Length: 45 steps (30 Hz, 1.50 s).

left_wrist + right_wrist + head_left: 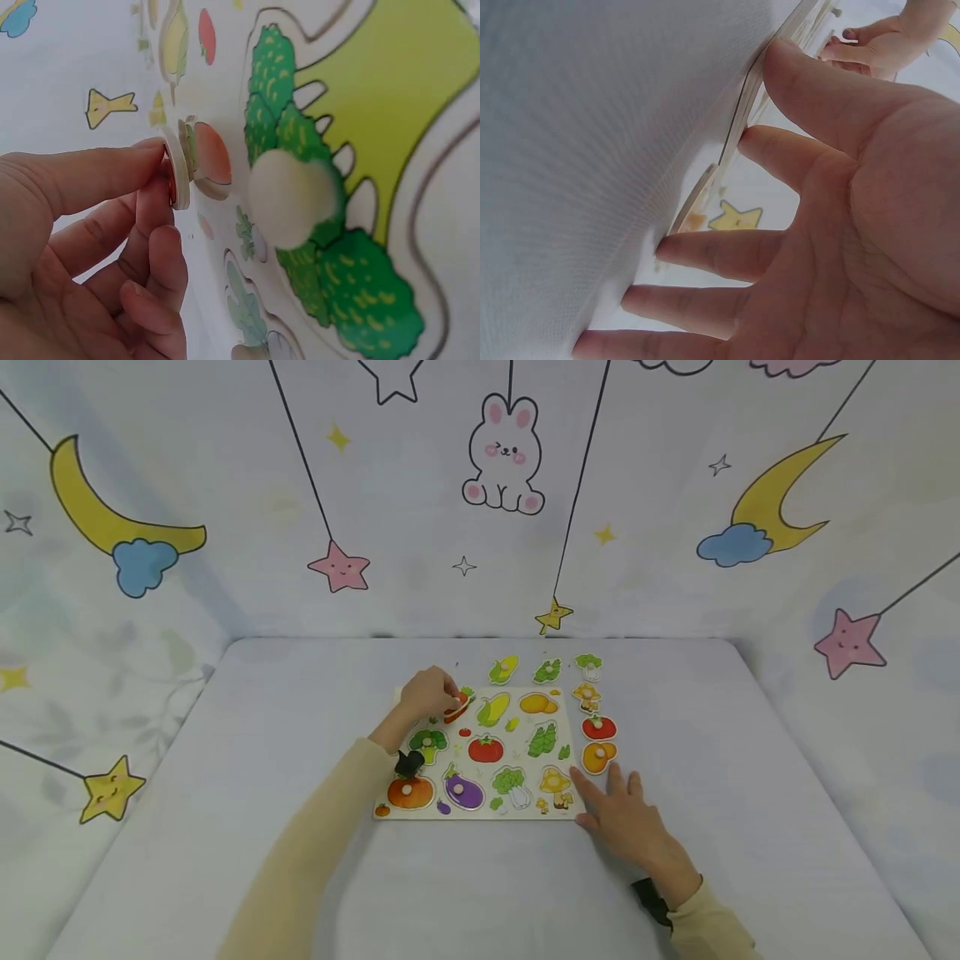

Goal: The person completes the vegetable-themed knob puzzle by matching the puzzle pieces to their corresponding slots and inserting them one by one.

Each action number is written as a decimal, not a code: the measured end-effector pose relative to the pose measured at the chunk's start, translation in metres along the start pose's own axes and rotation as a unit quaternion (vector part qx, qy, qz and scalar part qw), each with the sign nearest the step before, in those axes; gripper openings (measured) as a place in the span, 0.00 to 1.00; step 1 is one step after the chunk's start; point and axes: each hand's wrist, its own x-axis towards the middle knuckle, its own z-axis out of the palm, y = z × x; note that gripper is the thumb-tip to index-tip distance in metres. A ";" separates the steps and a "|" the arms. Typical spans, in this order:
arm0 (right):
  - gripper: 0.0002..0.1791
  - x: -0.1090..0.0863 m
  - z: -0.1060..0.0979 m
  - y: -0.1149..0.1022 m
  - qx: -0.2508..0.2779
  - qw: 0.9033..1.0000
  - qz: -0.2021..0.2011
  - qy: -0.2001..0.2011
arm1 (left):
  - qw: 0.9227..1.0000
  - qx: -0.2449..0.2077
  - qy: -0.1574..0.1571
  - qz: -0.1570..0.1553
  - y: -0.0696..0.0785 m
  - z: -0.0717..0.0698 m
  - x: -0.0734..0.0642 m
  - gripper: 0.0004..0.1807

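Observation:
A white wooden puzzle board (480,814) with vegetable pictures lies flat on the table. My left hand (429,692) is over its back left part, pinching a carrot puzzle piece (456,710) between thumb and fingers. In the left wrist view the carrot piece (178,176) stands tilted, close to a carrot-coloured recess (214,154). Knobbed broccoli (427,743), pumpkin (420,793) and eggplant (467,795) pieces sit in the board. My right hand (628,828) lies at the front right corner, fingers spread, thumb and index finger touching the board's edge (744,105).
Loose corn (504,668), leafy green (547,671) and bok choy (589,667) pieces lie behind the board. Mushroom (587,697), tomato (599,727) and yellow-orange (599,757) pieces line its right side. A patterned cloth wall rises behind the table.

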 end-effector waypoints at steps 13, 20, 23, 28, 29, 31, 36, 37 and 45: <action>0.37 0.001 0.000 0.002 0.008 1.000 0.007 -0.006 | 1.000 0.011 -0.010 -0.015 0.000 0.010 0.001 0.07; 0.37 0.001 0.000 0.002 0.010 1.000 0.010 -0.007 | 0.999 0.028 -0.016 -0.010 0.000 0.010 0.003 0.05; 0.37 0.001 0.000 0.002 0.008 1.000 0.011 -0.006 | 0.999 0.029 -0.017 -0.011 0.001 0.011 0.003 0.05; 0.37 0.000 -0.001 0.002 0.007 1.000 0.010 -0.007 | 0.999 0.045 -0.020 -0.013 0.003 0.009 0.001 0.07; 0.37 0.000 -0.001 0.001 0.008 1.000 0.009 -0.007 | 0.998 0.051 -0.017 -0.013 0.004 0.008 0.001 0.08; 0.37 0.000 -0.001 0.001 0.009 1.000 0.008 -0.008 | 0.998 0.061 -0.007 -0.008 0.008 0.004 0.002 0.11; 0.37 0.001 0.000 0.002 0.005 1.000 0.007 -0.002 | 0.998 0.043 0.029 0.036 0.023 -0.005 0.015 0.19; 0.37 0.001 0.001 0.002 0.003 1.000 0.006 0.000 | 0.998 0.032 0.032 0.046 0.027 -0.005 0.021 0.19; 0.37 0.003 0.002 0.005 0.003 1.000 0.014 -0.006 | 0.997 -0.036 0.053 0.043 0.051 0.018 0.065 0.17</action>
